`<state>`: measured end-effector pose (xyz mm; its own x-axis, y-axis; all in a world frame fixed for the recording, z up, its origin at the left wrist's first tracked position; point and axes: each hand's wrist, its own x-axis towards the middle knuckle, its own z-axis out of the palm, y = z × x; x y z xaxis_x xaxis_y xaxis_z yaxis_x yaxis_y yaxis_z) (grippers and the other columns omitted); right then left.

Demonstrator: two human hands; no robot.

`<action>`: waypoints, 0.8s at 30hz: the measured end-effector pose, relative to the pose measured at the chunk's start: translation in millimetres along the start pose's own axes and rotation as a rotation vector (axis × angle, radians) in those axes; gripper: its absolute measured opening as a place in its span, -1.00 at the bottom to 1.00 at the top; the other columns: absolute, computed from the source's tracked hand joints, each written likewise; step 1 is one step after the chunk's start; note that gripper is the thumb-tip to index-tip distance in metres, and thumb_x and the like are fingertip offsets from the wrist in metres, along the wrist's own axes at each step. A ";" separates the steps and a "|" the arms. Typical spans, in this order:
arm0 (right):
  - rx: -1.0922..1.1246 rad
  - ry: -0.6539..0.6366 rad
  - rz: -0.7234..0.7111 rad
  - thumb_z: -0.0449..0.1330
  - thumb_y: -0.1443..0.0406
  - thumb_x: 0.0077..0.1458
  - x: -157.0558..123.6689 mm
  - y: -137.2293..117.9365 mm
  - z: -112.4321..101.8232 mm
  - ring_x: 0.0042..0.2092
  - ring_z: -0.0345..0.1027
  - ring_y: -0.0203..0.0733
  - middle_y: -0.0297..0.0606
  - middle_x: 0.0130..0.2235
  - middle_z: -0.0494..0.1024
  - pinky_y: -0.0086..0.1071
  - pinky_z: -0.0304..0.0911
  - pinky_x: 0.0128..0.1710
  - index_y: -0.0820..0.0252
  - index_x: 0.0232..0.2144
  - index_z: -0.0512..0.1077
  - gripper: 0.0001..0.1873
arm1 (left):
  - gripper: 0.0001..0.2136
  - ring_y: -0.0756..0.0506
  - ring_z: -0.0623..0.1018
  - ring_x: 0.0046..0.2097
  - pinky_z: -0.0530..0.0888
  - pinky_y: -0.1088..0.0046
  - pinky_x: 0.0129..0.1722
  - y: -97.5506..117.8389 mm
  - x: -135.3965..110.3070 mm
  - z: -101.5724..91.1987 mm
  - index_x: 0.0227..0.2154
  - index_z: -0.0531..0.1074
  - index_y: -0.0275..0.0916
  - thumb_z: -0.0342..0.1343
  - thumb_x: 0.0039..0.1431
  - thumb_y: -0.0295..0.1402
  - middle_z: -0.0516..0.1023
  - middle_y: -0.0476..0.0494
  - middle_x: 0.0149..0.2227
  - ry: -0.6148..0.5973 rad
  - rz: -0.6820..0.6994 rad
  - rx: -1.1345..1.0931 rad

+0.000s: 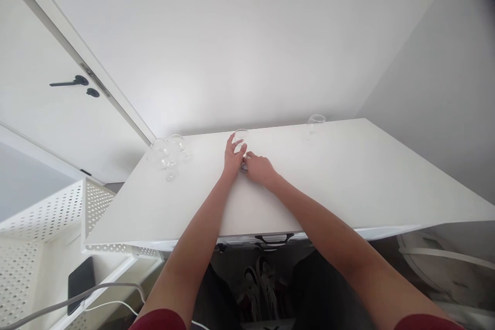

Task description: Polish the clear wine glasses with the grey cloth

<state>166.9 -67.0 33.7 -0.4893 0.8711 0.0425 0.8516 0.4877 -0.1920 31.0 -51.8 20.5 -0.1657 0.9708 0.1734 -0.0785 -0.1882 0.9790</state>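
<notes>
A clear stemmed glass (242, 135) is between my two hands near the middle of the white cabinet top (340, 175). My left hand (234, 157) curls around its bowl from the left. Lower down, my right hand (258, 167) closes its fingers at the stem, close to the foot. Whether the foot touches the surface I cannot tell. Several more clear stemmed glasses (170, 152) stand in a cluster at the left end of the top. Another stemmed glass (316, 121) stands alone at the back right, near the wall.
A white wall (247, 51) rises behind the cabinet. On the left is a white door with a black handle (73, 81). A perforated white rack (58, 211) with a black tablet-like device (80, 281) and cables stands at lower left. Black drawer handles (274, 240) show at the front.
</notes>
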 end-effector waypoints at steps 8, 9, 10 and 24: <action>0.120 -0.010 0.347 0.08 0.21 0.31 6.1 32.2 -5.5 0.00 0.50 0.10 0.04 0.10 0.49 -0.18 0.36 -0.10 0.17 0.05 0.49 -0.65 | -0.54 0.14 0.36 -0.53 0.41 0.46 -0.49 -1.2 1.8 -2.5 0.12 0.32 -0.05 0.10 0.34 0.12 0.48 -0.24 0.17 0.033 -0.012 -0.082; 0.139 0.002 0.399 0.08 0.22 0.30 5.9 38.4 -6.6 0.01 0.50 0.12 0.06 0.11 0.48 -0.16 0.36 -0.08 0.19 0.06 0.48 -0.64 | -0.55 0.14 0.37 -0.52 0.40 0.47 -0.50 -1.4 2.1 -2.6 0.10 0.31 -0.06 0.10 0.34 0.11 0.48 -0.24 0.17 0.030 -0.020 -0.088; 0.159 0.015 0.448 0.08 0.23 0.29 5.6 44.4 -7.9 0.02 0.50 0.14 0.09 0.11 0.46 -0.14 0.36 -0.06 0.22 0.08 0.47 -0.62 | -0.56 0.14 0.37 -0.52 0.41 0.47 -0.50 -1.5 2.1 -2.6 0.09 0.32 -0.06 0.09 0.35 0.11 0.47 -0.24 0.17 0.022 -0.025 -0.089; 0.286 0.095 0.795 0.06 0.19 0.27 6.8 93.8 -19.9 0.05 0.48 0.17 0.25 0.22 0.32 -0.10 0.35 -0.01 0.29 0.19 0.36 -0.50 | -0.65 0.15 0.35 -0.51 0.40 0.51 -0.52 -1.5 0.6 -1.3 -0.12 0.37 -0.12 0.07 0.37 0.07 0.44 -0.17 0.12 -0.016 -0.017 -0.107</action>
<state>247.2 -14.2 35.5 0.2632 0.9559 -0.1303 0.8489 -0.2936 -0.4396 29.8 -51.1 19.0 -0.1475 0.9760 0.1599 -0.1859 -0.1861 0.9648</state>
